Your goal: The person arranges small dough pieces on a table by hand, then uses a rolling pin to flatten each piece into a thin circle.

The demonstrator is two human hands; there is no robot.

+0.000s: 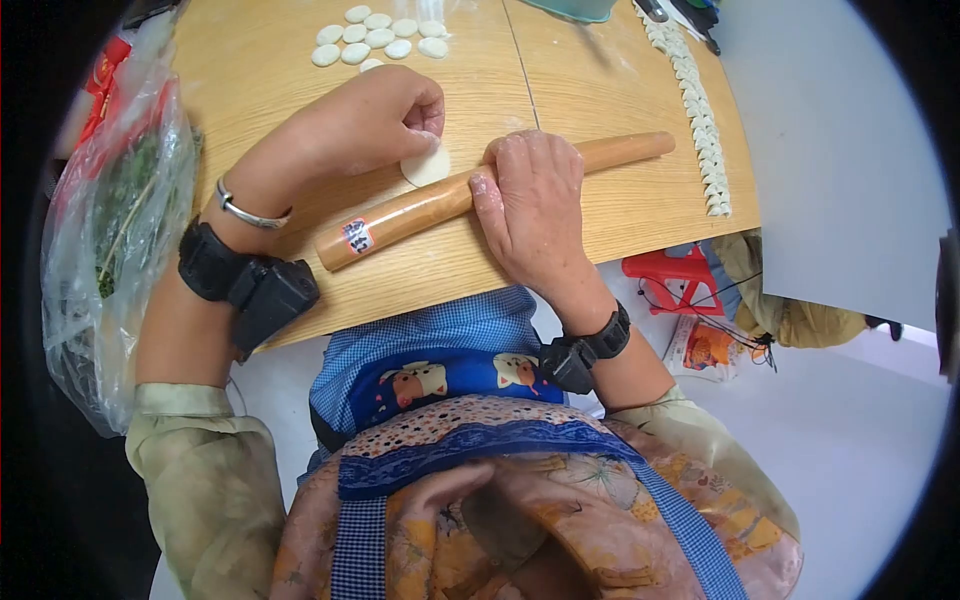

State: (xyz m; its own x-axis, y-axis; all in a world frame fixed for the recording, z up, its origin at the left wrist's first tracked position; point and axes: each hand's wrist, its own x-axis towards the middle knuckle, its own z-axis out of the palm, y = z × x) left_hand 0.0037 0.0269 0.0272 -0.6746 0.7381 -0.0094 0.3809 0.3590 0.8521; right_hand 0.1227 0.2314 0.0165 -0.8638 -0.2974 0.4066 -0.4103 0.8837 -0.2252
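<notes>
My right hand [535, 200] is wrapped over a wooden rolling pin [420, 210], which lies slantwise across the table with a small sticker near its left end. Just beyond the pin is a flat round dough wrapper [427, 168]. My left hand [385, 115] has its fingers curled, and the thumb and fingertips pinch the wrapper's far edge. Part of the wrapper is hidden under those fingers. Behind my left hand lie several small dough discs [380, 38], one partly covered by the hand.
Folded dumplings [700, 120] form a long row along the table's right side. A teal container [575, 8] stands at the far edge. At left is a plastic bag of greens [125, 200]. A red stool [675, 275] sits below the table [620, 225].
</notes>
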